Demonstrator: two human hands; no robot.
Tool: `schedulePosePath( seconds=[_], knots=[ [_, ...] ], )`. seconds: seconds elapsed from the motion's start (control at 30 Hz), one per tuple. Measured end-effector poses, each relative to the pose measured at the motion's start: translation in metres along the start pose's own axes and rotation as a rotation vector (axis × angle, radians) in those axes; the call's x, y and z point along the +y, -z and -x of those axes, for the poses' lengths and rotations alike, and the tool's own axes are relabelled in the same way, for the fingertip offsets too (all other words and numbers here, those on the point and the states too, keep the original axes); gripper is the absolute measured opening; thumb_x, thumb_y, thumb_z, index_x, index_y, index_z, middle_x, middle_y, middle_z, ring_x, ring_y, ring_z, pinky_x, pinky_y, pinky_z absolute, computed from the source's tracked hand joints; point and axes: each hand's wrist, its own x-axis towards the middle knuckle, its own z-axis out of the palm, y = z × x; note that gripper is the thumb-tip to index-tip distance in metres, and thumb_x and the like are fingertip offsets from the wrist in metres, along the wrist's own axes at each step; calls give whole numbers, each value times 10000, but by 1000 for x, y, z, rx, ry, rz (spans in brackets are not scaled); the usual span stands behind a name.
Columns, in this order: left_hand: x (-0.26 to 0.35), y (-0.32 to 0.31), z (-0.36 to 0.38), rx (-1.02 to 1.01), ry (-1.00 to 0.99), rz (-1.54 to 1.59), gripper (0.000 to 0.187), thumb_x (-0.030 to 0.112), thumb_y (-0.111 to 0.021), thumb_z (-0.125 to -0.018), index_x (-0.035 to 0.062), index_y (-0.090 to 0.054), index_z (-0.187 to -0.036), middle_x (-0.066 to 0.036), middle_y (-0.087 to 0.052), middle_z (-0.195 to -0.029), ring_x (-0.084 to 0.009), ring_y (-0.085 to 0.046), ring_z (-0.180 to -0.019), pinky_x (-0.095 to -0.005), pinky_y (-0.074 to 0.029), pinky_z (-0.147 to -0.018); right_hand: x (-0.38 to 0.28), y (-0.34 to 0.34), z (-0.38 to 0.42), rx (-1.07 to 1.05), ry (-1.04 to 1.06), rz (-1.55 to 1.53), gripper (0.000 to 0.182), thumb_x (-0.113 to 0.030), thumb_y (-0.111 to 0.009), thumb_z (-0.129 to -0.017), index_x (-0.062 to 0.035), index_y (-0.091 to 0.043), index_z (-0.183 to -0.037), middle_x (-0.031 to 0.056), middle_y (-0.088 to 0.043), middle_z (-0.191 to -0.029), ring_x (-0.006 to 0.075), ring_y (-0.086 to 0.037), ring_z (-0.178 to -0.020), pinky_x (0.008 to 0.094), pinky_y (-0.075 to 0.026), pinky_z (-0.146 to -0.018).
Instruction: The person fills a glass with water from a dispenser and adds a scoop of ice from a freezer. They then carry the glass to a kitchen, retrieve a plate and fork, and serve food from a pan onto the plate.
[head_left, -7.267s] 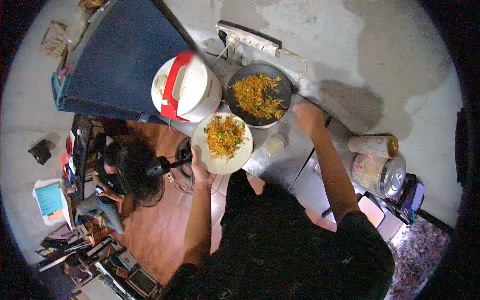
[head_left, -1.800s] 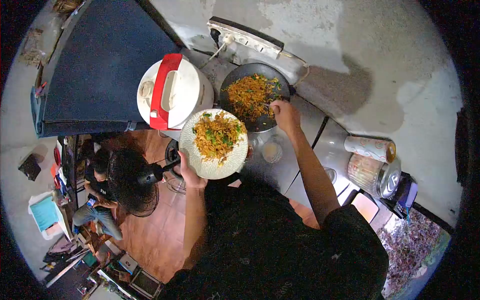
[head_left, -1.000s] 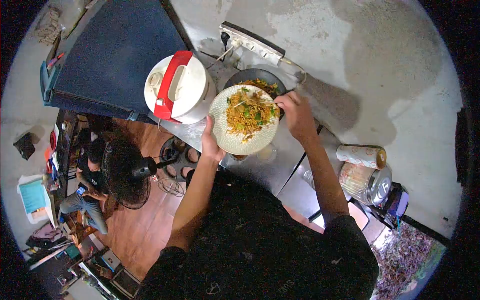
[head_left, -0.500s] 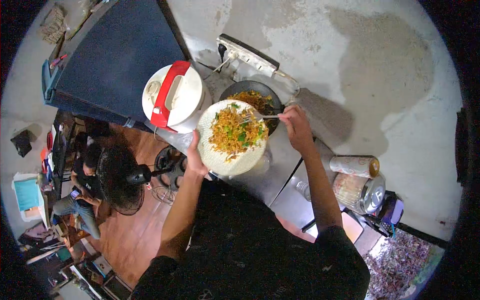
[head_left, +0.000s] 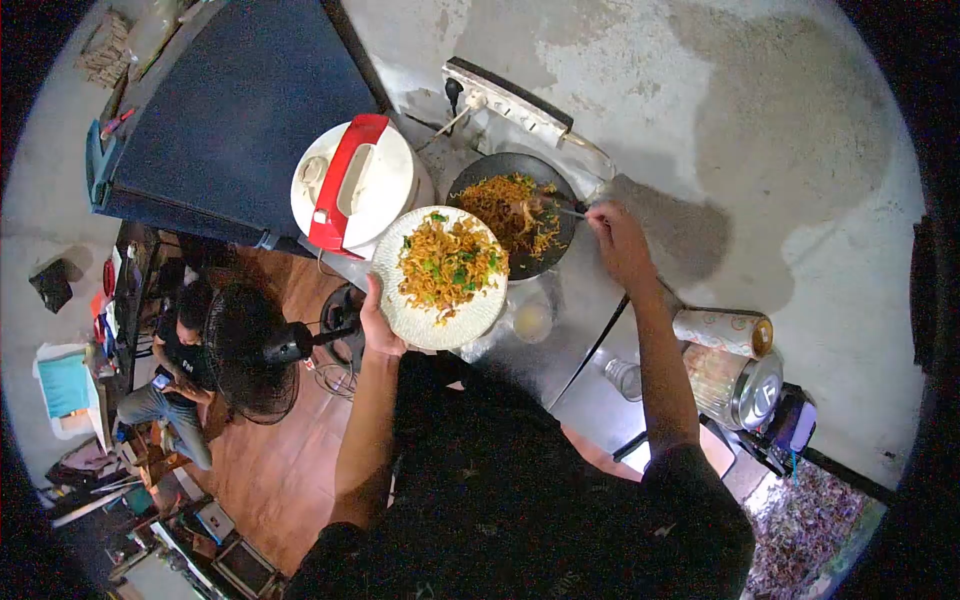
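My left hand (head_left: 380, 318) grips the left edge of a round white plate (head_left: 465, 325), its thumb over the rim. Fried noodles with green bits (head_left: 450, 265) are heaped on the plate. Behind the plate, to its upper right, is a dark pan (head_left: 530, 168) with more noodles (head_left: 500, 200) in it. My right hand (head_left: 622, 240) is closed on the handle of a metal utensil (head_left: 568, 211), whose head is among the noodles in the pan. The plate overlaps the pan's lower left side in this view.
A white rice cooker with a red handle (head_left: 400, 185) stands left of the pan. A power strip (head_left: 510, 105) lies behind. At the right are a glass (head_left: 625, 378) and a large jar (head_left: 720, 385). A person (head_left: 180, 350) sits beyond a black fan (head_left: 250, 350).
The utensil has moved from the noodles on the plate to those in the pan. The plate has shifted left and slightly down, uncovering more of the pan.
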Motion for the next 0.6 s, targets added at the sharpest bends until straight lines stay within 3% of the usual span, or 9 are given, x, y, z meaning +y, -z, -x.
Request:
schedulePosePath(
  seconds=[0.17, 0.23, 0.37, 0.43, 0.57, 0.6],
  knots=[
    [-9, 8, -6, -15, -20, -12, 634, 504, -439, -1045, 49, -428, -1486, -148, -534, -1461, -351, -561, -1289, -511, -449, -1096, 49, -57, -27, -70, -143, 232, 97, -71, -570, -932, -53, -600, -1023, 189, -620, -982, 414, -610, -962, 458, -486, -819],
    [-12, 3, -3, 36, -13, -43, 709, 561, -459, -1021, 38, -402, -1498, -158, -518, -1466, -354, -558, -1287, -502, -479, -1062, 53, -74, -34, 46, -26, 335, 138, -31, -556, -898, -59, -582, -1031, 199, -614, -999, 434, -593, -978, 486, -476, -813],
    [-11, 0, 4, 49, -51, -62, 715, 566, -462, -1018, 44, -398, -1502, -151, -510, -1477, -346, -548, -1300, -497, -469, -1071, 55, -70, -21, -123, -45, 334, 151, -16, -545, -891, -57, -576, -1033, 201, -610, -1029, 435, -586, -980, 496, -474, -816],
    [-7, -4, 8, 70, -124, -133, 718, 572, -470, -1014, 52, -399, -1505, -140, -510, -1482, -336, -542, -1309, -495, -452, -1086, 41, -51, -22, -164, -127, 379, 192, -133, -502, -935, -39, -561, -1091, 239, -612, -1077, 464, -623, -1004, 528, -512, -850],
    [-7, 16, 12, 164, -141, -156, 720, 578, -468, -1012, 61, -399, -1508, -130, -519, -1476, -328, -545, -1308, -490, -451, -1089, 59, -50, -47, -80, -219, 422, 190, -127, -495, -944, -31, -560, -1094, 244, -620, -1081, 465, -626, -1029, 535, -512, -862],
    [-7, 12, 13, 149, -104, -115, 707, 575, -456, -1018, 62, -407, -1503, -127, -530, -1466, -331, -558, -1293, -490, -460, -1081, 76, -61, -50, -17, -141, 407, 197, -123, -489, -946, -29, -562, -1103, 243, -624, -1078, 463, -627, -1029, 536, -513, -864]
  ],
)
